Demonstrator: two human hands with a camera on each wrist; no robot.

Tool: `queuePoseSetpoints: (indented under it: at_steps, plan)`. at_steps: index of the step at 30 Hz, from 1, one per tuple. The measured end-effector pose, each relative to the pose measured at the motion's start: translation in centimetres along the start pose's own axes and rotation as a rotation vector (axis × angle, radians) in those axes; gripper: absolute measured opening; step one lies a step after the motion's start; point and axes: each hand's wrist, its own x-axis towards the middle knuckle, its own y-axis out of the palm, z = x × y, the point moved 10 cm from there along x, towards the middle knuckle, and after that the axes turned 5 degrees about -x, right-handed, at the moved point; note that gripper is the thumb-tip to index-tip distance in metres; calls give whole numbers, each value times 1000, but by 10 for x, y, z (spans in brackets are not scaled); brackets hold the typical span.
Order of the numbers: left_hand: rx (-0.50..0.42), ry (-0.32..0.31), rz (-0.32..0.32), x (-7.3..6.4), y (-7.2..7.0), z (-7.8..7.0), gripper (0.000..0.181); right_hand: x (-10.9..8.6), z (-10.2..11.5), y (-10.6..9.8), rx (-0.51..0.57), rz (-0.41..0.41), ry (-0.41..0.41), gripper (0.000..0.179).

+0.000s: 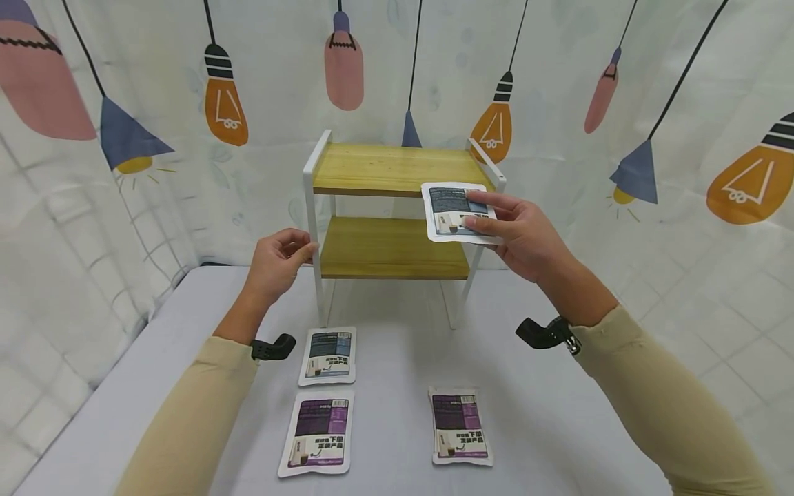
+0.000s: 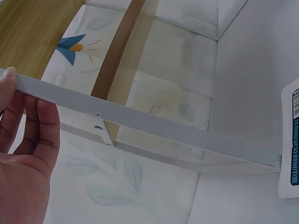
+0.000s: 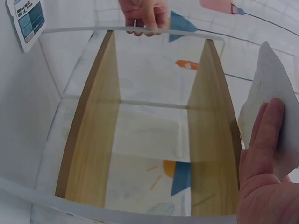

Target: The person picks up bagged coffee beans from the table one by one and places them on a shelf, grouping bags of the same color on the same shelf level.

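Left hand point(image 1: 276, 265), left of centre in the head view: wrist raised, fingers curled, thumb opposed; pinching the slim white side post point(image 1: 309, 207) of a two-tier rack with yellowish wooden boards point(image 1: 397, 169), which stands at upper centre.

Right hand point(image 1: 527, 231), right of centre: forearm reaching in from the lower right corner; grasping by its right edge a flat white rectangular pouch with a dark blue-grey label point(image 1: 455, 207), held up before the right end of the upper board. Digits lie over the printed face; in the right wrist view, fingers lie along its plain white back.

On the white table point(image 1: 384, 372): one white pouch with a blue-and-black label point(image 1: 327, 356), lower centre-left; one white pouch with a purple-and-black label point(image 1: 318, 434), directly below it; one narrower white pouch with a purple label point(image 1: 460, 427), lower centre-right.

Lettering: both purple labels bear Chinese characters, the larger reading "下单", "正装产品" beneath, with a barcode at upper right. Finer print too small to read.
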Motion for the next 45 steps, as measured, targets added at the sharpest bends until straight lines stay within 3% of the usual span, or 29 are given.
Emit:
queuePoseSetpoints:
  at_steps: [23, 45]
  plan:
    - [4, -4, 4, 1, 0, 2, 37, 12, 6, -1, 40, 7, -5, 57]
    - [-5, -7, 3, 1, 0, 1, 35, 10, 13, 5, 65, 101, -17, 61]
